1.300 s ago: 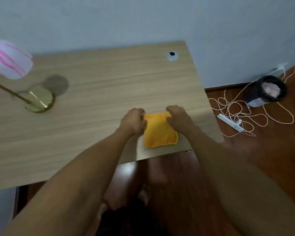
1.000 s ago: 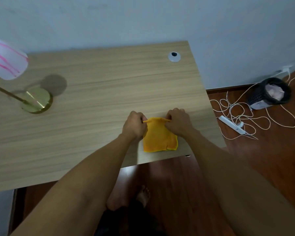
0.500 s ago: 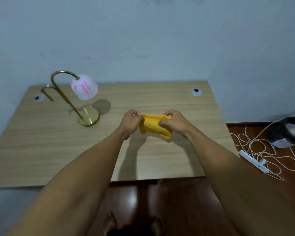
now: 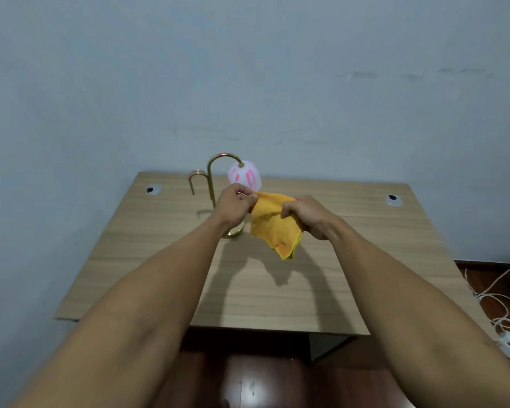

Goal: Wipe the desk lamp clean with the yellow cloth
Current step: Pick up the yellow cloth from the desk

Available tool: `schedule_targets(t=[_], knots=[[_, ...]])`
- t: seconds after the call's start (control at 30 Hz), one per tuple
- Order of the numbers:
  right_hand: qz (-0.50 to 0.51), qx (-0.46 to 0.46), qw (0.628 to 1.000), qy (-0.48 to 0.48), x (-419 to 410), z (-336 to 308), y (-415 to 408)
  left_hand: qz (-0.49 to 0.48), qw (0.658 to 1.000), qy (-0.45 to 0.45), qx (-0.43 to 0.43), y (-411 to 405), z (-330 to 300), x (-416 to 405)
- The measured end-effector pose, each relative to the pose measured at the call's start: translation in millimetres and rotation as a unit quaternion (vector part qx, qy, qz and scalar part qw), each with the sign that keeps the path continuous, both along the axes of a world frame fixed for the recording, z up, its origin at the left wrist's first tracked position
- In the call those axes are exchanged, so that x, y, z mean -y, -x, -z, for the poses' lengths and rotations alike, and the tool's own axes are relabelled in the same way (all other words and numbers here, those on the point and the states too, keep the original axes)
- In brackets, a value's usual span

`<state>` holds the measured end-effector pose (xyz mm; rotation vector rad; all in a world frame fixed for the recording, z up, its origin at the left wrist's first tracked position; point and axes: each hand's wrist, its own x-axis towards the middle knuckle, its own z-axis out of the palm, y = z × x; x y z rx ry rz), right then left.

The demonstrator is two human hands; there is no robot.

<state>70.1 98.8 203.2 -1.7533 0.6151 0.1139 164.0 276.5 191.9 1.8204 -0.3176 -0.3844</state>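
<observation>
The yellow cloth (image 4: 274, 228) hangs in the air above the wooden desk (image 4: 351, 275), held by both hands. My left hand (image 4: 234, 205) pinches its upper left corner. My right hand (image 4: 305, 214) grips its right side, and the rest droops to a point below. Just behind my hands stands the desk lamp (image 4: 245, 176): a white shade with pink streaks on a curved brass neck (image 4: 211, 178). My left wrist covers most of its round brass base (image 4: 236, 233).
The desk stands against a pale blue wall. Two round cable grommets sit in its far corners, one at the left (image 4: 152, 189) and one at the right (image 4: 392, 198). White cords (image 4: 496, 304) lie on the dark wooden floor to the right.
The cloth has come up off the desk's near edge and both hands have carried it forward to the lamp. It has partly unfolded. The camera has tilted up.
</observation>
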Motion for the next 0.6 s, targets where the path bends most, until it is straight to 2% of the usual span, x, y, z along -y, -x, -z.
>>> schedule_targets(t=[0.1, 0.3, 0.5, 0.6], knots=[[0.086, 0.030, 0.996, -0.016, -13.5, 1.4, -8.7, -0.052, 0.998, 0.014, 0.032, -20.6, -1.6, -23.7], [0.238, 0.153, 0.959, -0.027, -24.7, 3.5, -25.7, -0.158, 0.983, -0.043, 0.084, -58.6, 0.9, -58.9], [0.314, 0.177, 0.930, 0.073, -31.3, 9.1, -62.6, -0.131, 0.950, -0.179, 0.220, -96.1, -4.5, -58.2], [0.323, 0.165, 0.925, 0.118, -32.6, 11.3, -80.6, -0.095, 0.936, -0.237, 0.243, -115.5, -8.1, -49.7]])
